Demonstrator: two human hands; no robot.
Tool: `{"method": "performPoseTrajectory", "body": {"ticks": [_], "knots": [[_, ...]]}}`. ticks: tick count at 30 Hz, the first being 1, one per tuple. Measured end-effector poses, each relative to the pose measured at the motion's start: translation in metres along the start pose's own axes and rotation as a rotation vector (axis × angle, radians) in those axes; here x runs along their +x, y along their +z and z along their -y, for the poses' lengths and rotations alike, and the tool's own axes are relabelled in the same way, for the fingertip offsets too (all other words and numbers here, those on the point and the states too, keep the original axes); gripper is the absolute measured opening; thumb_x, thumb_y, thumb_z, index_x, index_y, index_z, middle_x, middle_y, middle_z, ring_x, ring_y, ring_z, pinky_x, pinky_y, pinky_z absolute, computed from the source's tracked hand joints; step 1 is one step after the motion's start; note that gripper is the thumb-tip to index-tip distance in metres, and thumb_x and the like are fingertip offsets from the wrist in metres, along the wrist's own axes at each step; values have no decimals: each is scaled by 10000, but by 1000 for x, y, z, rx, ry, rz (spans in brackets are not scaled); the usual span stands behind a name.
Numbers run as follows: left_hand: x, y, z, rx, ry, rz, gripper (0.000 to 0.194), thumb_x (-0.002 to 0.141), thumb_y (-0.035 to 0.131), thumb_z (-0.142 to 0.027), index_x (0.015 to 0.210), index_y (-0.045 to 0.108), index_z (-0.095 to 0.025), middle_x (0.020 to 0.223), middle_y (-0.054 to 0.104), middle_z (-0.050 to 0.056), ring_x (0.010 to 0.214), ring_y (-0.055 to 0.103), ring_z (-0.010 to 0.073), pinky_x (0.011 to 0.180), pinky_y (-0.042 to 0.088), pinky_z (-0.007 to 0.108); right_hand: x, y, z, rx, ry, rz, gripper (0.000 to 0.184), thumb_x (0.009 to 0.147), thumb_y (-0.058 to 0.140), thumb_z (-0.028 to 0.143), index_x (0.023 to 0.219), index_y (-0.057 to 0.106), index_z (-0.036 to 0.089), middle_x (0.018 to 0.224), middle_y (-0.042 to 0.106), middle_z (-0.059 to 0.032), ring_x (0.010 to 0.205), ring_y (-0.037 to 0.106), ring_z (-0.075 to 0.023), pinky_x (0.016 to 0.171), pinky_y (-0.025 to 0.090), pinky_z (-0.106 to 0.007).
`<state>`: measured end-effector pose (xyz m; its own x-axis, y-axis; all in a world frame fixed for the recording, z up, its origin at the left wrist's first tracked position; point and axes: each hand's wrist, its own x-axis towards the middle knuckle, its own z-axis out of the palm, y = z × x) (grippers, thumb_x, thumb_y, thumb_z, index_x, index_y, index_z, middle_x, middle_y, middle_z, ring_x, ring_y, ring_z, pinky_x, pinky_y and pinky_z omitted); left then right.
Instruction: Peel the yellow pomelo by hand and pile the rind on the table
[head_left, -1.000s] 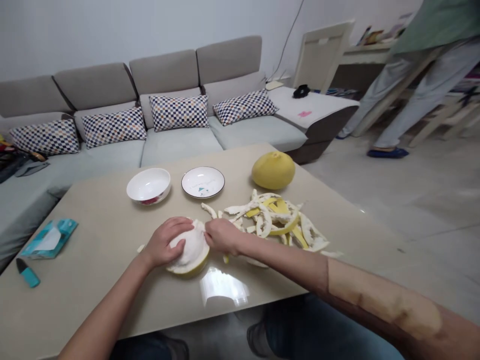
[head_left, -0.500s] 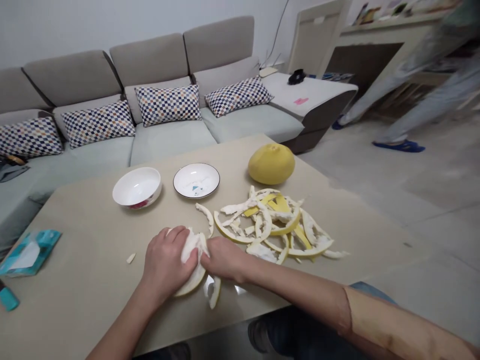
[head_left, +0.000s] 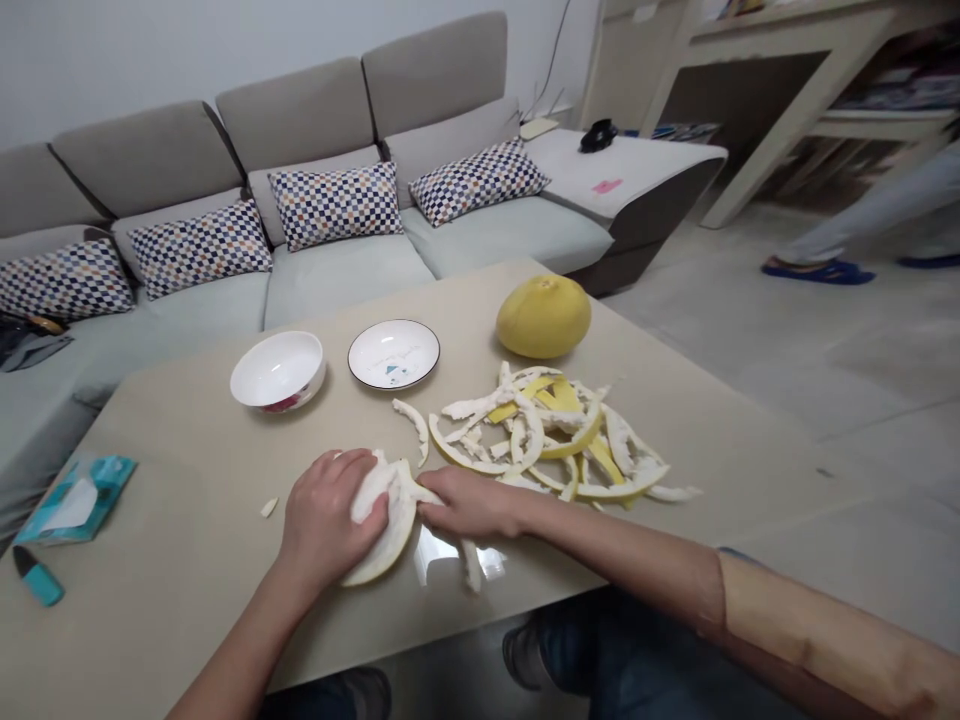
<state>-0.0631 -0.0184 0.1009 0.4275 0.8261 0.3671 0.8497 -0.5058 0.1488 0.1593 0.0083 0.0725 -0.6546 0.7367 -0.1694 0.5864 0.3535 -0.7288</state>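
My left hand (head_left: 326, 518) is wrapped over a half-peeled pomelo (head_left: 390, 515) near the front of the beige table (head_left: 187, 470); white pith shows and a yellow rind edge lies under it. My right hand (head_left: 469, 502) pinches a strip of white peel at the fruit's right side. A loose strip of peel (head_left: 471, 565) lies just in front of that hand. A heap of yellow and white peel pieces (head_left: 555, 440) sits to the right. A whole yellow pomelo (head_left: 544, 317) stands behind the heap.
A white bowl (head_left: 277, 370) and a small white plate (head_left: 394, 354) stand mid-table. A teal tissue pack (head_left: 75, 498) and a teal marker (head_left: 37, 577) lie at the left edge. A grey sofa (head_left: 337, 270) runs behind. Another person's legs (head_left: 862, 240) cross the floor at right.
My right hand has pulled a peel strip away from the fruit and toward me. The left hand has shifted further over the fruit. The other person has walked off to the right.
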Motion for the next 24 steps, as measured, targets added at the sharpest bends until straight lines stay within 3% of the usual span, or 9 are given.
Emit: {"method": "performPoseTrajectory", "body": {"ticks": [6,11,16,19,24], "knots": [[-5,2,0,19,18,-43,336,834,595,-303,1160,609,-225,1187,698,52,1090,623,279,979,506,458,2,14,10,113,138,-95,273,856,505,301,1065,598,152,881,707,-53,724,635,-178,620,446,-247],[-6,4,3,27,42,-59,337,841,592,-298,1165,618,-212,1201,694,53,1103,615,288,984,502,470,13,11,22,104,132,-146,299,838,523,248,1112,559,133,1004,698,-112,889,640,-233,753,453,-292],[-1,4,3,5,50,-42,342,835,600,-300,1168,624,-224,1191,702,45,1101,621,293,986,501,467,24,11,20,69,130,-133,298,841,495,171,1123,573,117,970,694,-126,874,641,-241,774,454,-317],[2,4,4,-16,55,-33,334,834,598,-299,1158,628,-227,1184,706,40,1090,629,283,995,498,460,23,11,4,140,86,-87,381,857,518,186,1234,540,141,912,684,-71,768,646,-190,724,484,-288],[2,4,5,-21,54,-26,326,835,593,-300,1152,631,-235,1174,712,32,1090,631,276,994,497,447,21,3,-23,531,32,135,462,921,504,335,1361,441,211,805,609,20,578,611,-119,549,510,-239]]}}
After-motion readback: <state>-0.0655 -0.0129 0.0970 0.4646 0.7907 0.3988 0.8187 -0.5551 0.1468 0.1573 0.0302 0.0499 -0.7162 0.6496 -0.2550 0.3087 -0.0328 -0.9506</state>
